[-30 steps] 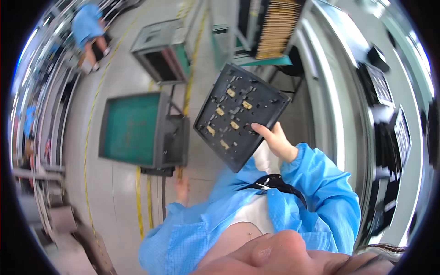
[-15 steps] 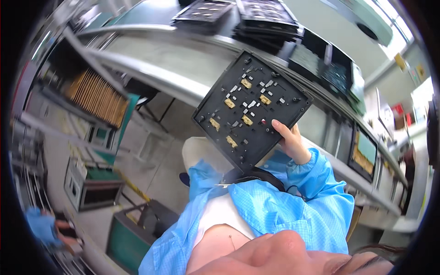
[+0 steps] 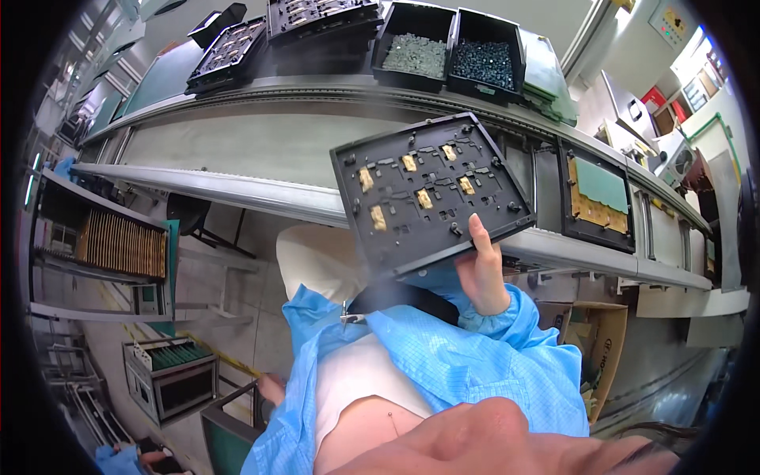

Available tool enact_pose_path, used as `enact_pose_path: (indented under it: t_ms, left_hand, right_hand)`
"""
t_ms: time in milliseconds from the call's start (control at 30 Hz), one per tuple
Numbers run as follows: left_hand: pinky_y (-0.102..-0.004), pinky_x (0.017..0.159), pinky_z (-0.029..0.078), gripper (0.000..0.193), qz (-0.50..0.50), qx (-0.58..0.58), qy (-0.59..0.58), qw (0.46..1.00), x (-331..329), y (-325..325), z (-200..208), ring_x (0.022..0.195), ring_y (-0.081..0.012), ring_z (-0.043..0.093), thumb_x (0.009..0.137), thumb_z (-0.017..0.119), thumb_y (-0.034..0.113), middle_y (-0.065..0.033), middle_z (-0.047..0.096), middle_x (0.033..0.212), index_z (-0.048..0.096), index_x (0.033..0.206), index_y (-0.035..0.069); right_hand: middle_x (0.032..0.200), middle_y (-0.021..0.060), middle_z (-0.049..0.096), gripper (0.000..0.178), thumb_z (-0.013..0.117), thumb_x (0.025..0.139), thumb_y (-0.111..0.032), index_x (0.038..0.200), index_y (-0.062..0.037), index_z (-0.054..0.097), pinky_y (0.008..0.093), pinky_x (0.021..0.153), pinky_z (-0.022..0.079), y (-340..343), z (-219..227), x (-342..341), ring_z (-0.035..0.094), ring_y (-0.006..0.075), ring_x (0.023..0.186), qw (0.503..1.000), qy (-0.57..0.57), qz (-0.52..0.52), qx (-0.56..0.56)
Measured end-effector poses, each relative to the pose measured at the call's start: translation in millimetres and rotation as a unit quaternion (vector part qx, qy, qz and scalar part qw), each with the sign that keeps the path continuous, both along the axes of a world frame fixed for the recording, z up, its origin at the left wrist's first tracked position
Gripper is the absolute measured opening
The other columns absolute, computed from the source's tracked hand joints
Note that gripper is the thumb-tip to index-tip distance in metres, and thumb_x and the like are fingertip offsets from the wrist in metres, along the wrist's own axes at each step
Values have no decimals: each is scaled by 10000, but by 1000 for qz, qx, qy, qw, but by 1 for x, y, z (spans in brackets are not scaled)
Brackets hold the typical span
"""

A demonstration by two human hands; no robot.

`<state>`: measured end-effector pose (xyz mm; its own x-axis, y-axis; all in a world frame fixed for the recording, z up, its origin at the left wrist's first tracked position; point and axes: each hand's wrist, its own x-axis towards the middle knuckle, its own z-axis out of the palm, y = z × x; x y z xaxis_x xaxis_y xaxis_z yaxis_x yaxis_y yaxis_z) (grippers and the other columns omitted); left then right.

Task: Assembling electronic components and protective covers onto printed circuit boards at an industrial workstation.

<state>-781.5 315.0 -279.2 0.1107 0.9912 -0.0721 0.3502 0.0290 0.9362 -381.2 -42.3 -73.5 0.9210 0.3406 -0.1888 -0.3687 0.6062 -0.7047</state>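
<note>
My right hand point(image 3: 483, 273) grips the lower edge of a black square fixture tray point(image 3: 427, 194), thumb up against its face. The tray is held up and tilted in front of me, and several small gold-coloured parts sit in its recesses. It hangs in front of the long grey conveyor bench point(image 3: 237, 138). My left hand point(image 3: 271, 388) hangs low at my side beside a green-topped cart point(image 3: 226, 431), small and partly hidden by my blue sleeve. It seems to hold nothing.
On the bench stand two black bins of small parts point(image 3: 416, 51), stacked black trays point(image 3: 229, 47) and a fixture with a green board point(image 3: 598, 194). A rack of gold boards point(image 3: 119, 245) is at left, a cardboard box point(image 3: 598, 348) at right. Another person point(image 3: 119, 459) is at lower left.
The view has swung from the floor and carts to the conveyor bench. The tray stays in my right hand, tilted much the same, now lower against the bench.
</note>
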Motion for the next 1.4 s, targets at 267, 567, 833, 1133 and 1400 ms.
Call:
enact_pose_path:
  t_ms: [267, 567, 833, 1133, 1400]
  left_hand:
    - [-319, 869, 532, 428, -406, -80, -130, 901, 313, -96, 237, 988, -164, 662, 1068, 462, 301, -136, 693, 1150, 560, 1310, -39]
    - [-278, 751, 581, 209, -445, -310, -180, 821, 460, -122, 214, 833, -138, 691, 1026, 562, 185, -65, 702, 977, 616, 1079, -10]
    - [-256, 750, 562, 222, -509, -233, -146, 816, 477, -76, 215, 825, -111, 679, 1031, 560, 199, -45, 702, 946, 631, 1072, -8]
    - [-254, 760, 554, 249, -495, -246, -114, 825, 468, -45, 196, 831, -114, 677, 1026, 571, 209, -58, 710, 974, 614, 1123, -16]
    - [-260, 777, 547, 252, -503, -245, -135, 818, 462, -26, 187, 845, -121, 670, 1017, 588, 214, -62, 705, 962, 614, 1119, -15]
  right_hand:
    - [1378, 70, 537, 458, 595, 1016, -238, 1419, -76, 446, 406, 1088, 403, -17, -5, 18, 530, 209, 1253, 996, -14, 11, 90]
    - [1422, 74, 488, 502, 615, 1002, -207, 1443, -64, 422, 401, 1125, 343, -34, -23, 41, 471, 218, 1298, 990, -70, 107, -56]
    - [1120, 79, 661, 650, 679, 947, -129, 1489, 16, 349, 234, 816, 475, -91, 13, 68, 596, 93, 962, 991, -14, 14, -135]
    - [790, 34, 655, 514, 661, 943, -90, 1395, 64, 469, 224, 719, 459, -69, -16, 92, 559, 58, 736, 889, -192, 55, -411]
    - [704, 62, 634, 454, 697, 915, -103, 1300, 47, 507, 267, 671, 466, -49, -10, 84, 556, 91, 667, 864, -211, 57, -453]
